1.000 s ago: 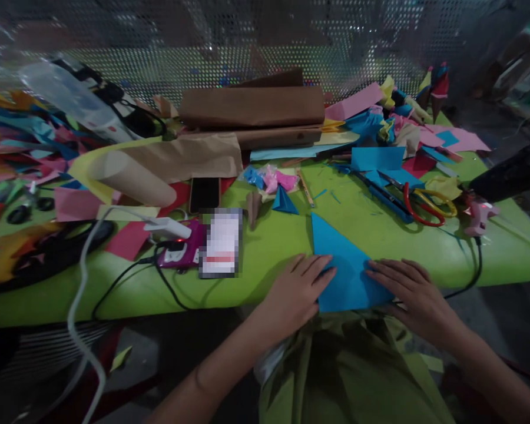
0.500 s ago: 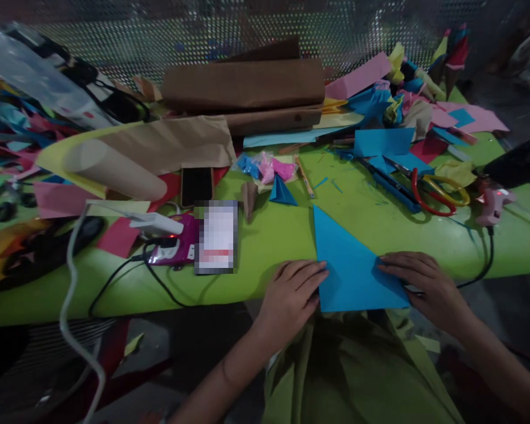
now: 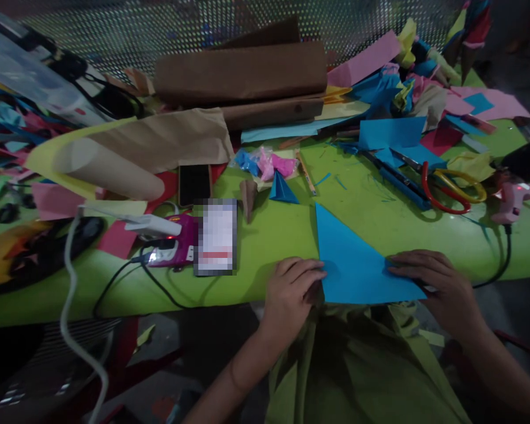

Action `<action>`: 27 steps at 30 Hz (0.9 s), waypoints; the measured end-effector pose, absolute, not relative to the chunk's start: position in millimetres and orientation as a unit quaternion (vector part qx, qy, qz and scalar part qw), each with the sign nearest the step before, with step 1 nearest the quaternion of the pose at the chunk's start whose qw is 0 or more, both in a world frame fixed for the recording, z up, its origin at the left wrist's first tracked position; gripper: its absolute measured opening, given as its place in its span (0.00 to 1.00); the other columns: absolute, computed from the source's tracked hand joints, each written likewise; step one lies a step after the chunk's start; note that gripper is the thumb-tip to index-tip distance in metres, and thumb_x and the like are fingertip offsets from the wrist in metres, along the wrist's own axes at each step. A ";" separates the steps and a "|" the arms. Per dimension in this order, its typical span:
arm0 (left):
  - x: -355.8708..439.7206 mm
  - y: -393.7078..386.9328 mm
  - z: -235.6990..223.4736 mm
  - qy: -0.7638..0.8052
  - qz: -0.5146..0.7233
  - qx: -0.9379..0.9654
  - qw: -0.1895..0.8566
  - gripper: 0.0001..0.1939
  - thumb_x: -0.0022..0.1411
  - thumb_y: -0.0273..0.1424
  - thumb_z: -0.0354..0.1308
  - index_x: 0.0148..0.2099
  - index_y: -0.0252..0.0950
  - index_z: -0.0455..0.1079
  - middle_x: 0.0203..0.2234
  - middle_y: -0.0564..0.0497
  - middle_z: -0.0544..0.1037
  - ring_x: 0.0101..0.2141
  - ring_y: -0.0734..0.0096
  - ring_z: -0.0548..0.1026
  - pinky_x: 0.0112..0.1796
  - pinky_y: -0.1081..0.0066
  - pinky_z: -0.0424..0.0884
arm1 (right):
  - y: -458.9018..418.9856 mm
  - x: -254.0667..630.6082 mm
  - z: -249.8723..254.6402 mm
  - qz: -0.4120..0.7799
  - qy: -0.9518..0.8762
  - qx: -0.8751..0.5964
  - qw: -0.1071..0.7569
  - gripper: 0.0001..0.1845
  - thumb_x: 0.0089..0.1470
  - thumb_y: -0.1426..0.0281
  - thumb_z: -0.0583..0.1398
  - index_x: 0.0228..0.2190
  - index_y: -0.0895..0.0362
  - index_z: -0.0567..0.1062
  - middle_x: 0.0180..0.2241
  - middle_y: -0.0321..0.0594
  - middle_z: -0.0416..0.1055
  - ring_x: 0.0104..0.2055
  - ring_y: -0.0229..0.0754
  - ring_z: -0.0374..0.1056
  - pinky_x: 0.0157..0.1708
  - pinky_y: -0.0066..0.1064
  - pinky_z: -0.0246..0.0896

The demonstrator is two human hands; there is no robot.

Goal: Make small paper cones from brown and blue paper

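A triangular piece of blue paper (image 3: 353,262) lies at the table's front edge, one point toward the back and its long slope on the right. My left hand (image 3: 295,282) grips its left edge, fingertips on top and the thumb partly hidden below. On the sloping right side, my right hand (image 3: 435,277) has its fingers closed over the edge near the lower right corner. Behind the sheet are a small folded blue paper cone (image 3: 283,189), a brown paper cone (image 3: 248,199) and a pencil (image 3: 307,172).
Scissors (image 3: 448,188) and a blue cutter (image 3: 400,179) lie right of the paper. A pink glue gun (image 3: 510,197) with a cable is farther right. On the left are a phone (image 3: 215,237), a purple power strip (image 3: 174,244) and a paper roll (image 3: 110,168). Brown paper (image 3: 242,73) stands behind.
The view has shifted slightly. My right hand has slid a little outward along the slope, and the blue paper's lower right corner shows farther right. Both hands still hold it.
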State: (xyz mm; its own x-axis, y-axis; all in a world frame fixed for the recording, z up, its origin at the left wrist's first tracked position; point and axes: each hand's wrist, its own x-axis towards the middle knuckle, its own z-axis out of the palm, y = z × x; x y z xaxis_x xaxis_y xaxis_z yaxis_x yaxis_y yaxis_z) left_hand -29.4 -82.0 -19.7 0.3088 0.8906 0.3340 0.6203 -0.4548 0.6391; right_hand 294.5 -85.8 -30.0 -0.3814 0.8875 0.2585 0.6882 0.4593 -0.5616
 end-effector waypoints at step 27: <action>0.0 -74.1 -10.1 0.588 0.237 0.765 0.109 0.07 0.66 0.26 0.57 0.36 0.38 0.62 0.38 0.46 0.71 0.40 0.59 0.70 0.40 0.60 0.71 | -79.8 265.7 -33.9 0.033 -0.764 -0.604 0.222 0.10 0.64 0.62 0.59 0.31 0.52 0.67 0.39 0.46 0.73 0.44 0.54 0.68 0.43 0.48 0.60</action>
